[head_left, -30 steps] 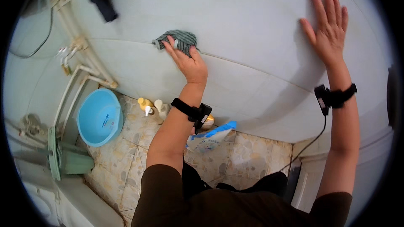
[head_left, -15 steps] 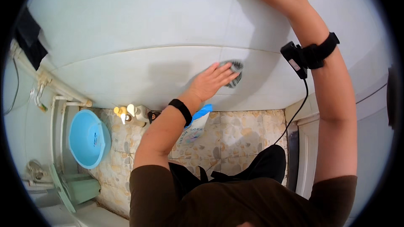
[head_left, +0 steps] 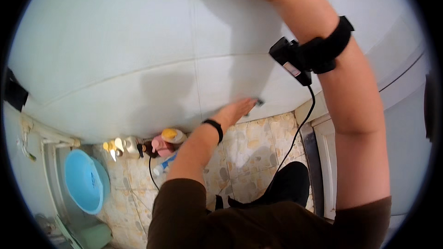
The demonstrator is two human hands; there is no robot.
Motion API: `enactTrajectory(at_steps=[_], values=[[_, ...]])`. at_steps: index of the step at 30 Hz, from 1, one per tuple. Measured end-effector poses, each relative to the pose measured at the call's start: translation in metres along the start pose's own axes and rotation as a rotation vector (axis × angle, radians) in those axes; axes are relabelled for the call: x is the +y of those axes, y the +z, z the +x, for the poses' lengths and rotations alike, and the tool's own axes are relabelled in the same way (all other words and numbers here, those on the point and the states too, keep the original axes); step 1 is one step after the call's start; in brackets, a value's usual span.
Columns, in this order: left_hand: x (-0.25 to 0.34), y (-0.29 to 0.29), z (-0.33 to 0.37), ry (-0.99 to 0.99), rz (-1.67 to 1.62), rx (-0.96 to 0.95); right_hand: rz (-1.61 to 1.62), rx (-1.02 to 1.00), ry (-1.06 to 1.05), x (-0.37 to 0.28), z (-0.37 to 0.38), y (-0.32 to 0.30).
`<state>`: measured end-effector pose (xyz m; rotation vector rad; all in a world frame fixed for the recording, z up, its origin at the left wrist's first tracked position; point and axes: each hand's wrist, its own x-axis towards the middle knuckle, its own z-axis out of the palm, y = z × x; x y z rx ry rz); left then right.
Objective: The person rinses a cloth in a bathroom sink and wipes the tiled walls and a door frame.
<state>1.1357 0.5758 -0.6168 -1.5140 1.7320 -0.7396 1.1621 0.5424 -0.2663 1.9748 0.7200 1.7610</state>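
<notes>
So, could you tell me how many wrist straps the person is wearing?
2: a thin black band on the left wrist near the floor tiles, and a wider strap with a cabled device on the right forearm.

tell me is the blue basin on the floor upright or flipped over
Upright: the blue basin sits on the tiled floor with its open hollow facing up. Whether it holds water, cannot tell.

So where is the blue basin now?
In the head view the blue basin sits at the lower left on the tiled floor, left of the bottles lined up along the wall.
</notes>
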Motion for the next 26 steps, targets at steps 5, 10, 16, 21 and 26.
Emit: enactTrajectory(at_steps=[5, 10, 16, 21, 26], values=[[0.061, 0.02, -0.012, 0.024, -0.571, -0.379, 0.061, -0.156, 0.012, -0.008, 0.012, -0.009], [0.001, -0.058, -0.044, -0.455, -1.041, 0.43, 0.179, -0.041, 0.08, -0.004, 0.004, 0.001], [-0.143, -0.122, -0.077, -0.591, -0.492, 0.633, 0.283, -0.176, 0.118, 0.008, -0.005, -0.01], [-0.111, -0.038, -0.078, -0.179, -1.147, 0.289, 0.38, -0.259, 0.083, 0.009, -0.001, -0.012], [-0.129, -0.096, -0.07, -0.223, -1.488, 0.072, 0.557, -0.411, 0.124, 0.016, -0.013, -0.01]])
